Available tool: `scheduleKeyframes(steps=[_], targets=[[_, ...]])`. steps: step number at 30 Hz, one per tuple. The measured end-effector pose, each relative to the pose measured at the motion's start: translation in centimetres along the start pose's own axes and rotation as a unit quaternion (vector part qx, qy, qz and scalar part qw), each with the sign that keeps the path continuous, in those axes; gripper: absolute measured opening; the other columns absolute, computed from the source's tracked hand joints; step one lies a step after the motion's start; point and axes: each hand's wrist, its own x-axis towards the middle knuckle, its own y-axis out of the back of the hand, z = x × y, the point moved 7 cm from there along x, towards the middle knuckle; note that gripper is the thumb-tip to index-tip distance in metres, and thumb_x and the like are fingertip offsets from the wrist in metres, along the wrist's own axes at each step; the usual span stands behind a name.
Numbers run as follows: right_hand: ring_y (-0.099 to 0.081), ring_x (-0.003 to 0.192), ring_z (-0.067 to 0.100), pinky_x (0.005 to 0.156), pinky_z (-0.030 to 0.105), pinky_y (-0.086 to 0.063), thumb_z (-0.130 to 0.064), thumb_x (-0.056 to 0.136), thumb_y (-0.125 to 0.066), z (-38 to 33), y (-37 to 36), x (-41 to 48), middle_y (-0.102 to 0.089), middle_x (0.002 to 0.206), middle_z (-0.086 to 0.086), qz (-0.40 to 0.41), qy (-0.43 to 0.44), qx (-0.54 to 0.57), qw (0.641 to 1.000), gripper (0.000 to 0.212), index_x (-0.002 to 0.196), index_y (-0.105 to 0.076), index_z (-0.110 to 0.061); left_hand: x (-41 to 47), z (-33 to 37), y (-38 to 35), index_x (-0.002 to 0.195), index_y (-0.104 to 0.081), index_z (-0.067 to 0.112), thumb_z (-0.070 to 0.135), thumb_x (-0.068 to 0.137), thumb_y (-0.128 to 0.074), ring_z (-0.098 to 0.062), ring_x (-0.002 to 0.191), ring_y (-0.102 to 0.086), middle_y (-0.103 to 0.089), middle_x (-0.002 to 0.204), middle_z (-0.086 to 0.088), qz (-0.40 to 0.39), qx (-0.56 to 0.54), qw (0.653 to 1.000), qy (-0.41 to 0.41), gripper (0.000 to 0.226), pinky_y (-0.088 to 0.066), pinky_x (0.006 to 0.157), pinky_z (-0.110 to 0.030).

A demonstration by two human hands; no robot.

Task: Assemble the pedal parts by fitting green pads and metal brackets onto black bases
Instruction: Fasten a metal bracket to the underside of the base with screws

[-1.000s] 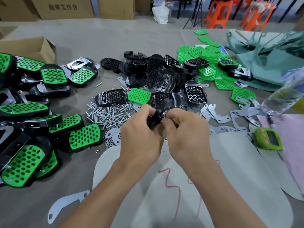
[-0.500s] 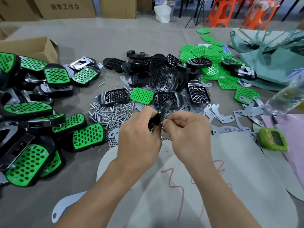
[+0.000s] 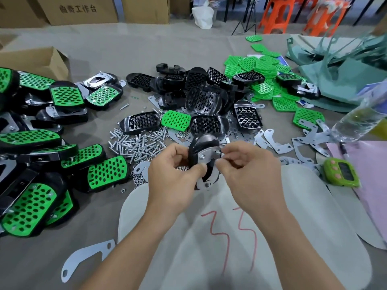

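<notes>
The black base (image 3: pixel 201 144) is held up over the near middle of the surface, underside towards the camera, above a white oval sheet (image 3: pixel 293 227) marked in red; a metal bracket (image 3: pixel 209 156) lies on the base with screw ends poking through it. The left hand (image 3: pixel 173 178) grips the base, fingers curled round its left rim and thumb pressed onto the bracket. The right hand (image 3: pixel 251 174) pinches at the bracket's right edge with thumb and forefinger, beside a screw end; whether some small piece sits between them is too small to tell. A loose bracket (image 3: pixel 83 259) lies by the near edge, to the left. Just behind the hands is a scatter of screws (image 3: pixel 138 145), with finished pedals (image 3: pixel 106 172) heaped along the left edge and a green timer (image 3: pixel 340 173) towards the right edge. Farther back, bare bases (image 3: pixel 201 99) pile in the middle, spare brackets (image 3: pixel 276 143) to their right, green pads (image 3: pixel 259 65) beyond. A cardboard box (image 3: pixel 35 59) stands at the far left.
</notes>
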Motion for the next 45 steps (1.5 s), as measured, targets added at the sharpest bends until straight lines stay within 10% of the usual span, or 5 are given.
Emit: scheduleKeyframes(steps=[13,24,32,38,45], targets=[[-0.061,0.062,0.012,0.065,0.028,-0.048,-0.034,0.081,-0.058,-0.2,-1.0,-2.2,-0.067,0.072,-0.014,0.077,0.07,-0.079,0.991,0.015,0.096,-0.056,-0.038,-1.9,0.7,-1.6,0.101,-0.068,0.037,0.012,0.067,-0.079,0.004,0.082,-0.058,-0.063,0.086,0.02,-0.043,0.207,0.974,-0.077,0.044,-0.04,0.067,-0.007],[-0.048,0.062,0.022,0.061,0.031,-0.028,-0.014,0.092,-0.062,1.2,-0.7,-2.9,-0.052,0.058,-0.005,0.081,0.01,-0.132,0.988,0.016,0.076,-0.06,-0.016,-2.5,0.3,-2.8,0.085,-0.078,0.028,-0.001,0.069,-0.073,-0.007,0.07,-0.059,-0.066,0.075,0.014,-0.017,0.158,0.987,-0.037,0.033,-0.049,0.066,-0.028],[-0.059,0.065,0.027,0.065,0.04,-0.05,-0.013,0.088,-0.061,1.5,-0.3,-2.1,-0.061,0.058,0.003,0.059,-0.074,-0.046,0.994,0.02,0.068,-0.064,-0.012,-2.7,0.2,-3.0,0.093,-0.079,0.031,0.002,0.068,-0.071,-0.004,0.075,-0.061,-0.068,0.085,0.019,-0.001,0.164,0.985,-0.05,0.04,-0.045,0.067,-0.019],[-0.044,0.062,0.027,0.058,0.04,-0.025,-0.019,0.094,-0.049,-0.1,-0.6,-1.9,-0.045,0.055,-0.002,0.003,0.002,-0.192,0.981,0.028,0.067,-0.046,-0.017,-2.7,-0.2,-3.0,0.087,-0.076,0.03,0.004,0.07,-0.075,-0.009,0.073,-0.059,-0.067,0.08,0.016,0.026,0.164,0.985,-0.034,0.031,-0.047,0.067,-0.027],[-0.037,0.051,0.019,0.051,0.03,-0.032,-0.013,0.085,-0.062,1.9,-0.5,-0.9,-0.05,0.051,0.008,-0.011,-0.11,-0.007,0.994,0.028,0.059,-0.055,-0.004,-3.1,0.2,-3.1,0.09,-0.076,0.028,0.014,0.068,-0.068,-0.009,0.073,-0.057,-0.065,0.08,0.013,0.023,0.168,0.983,-0.064,0.027,-0.046,0.068,-0.026]])
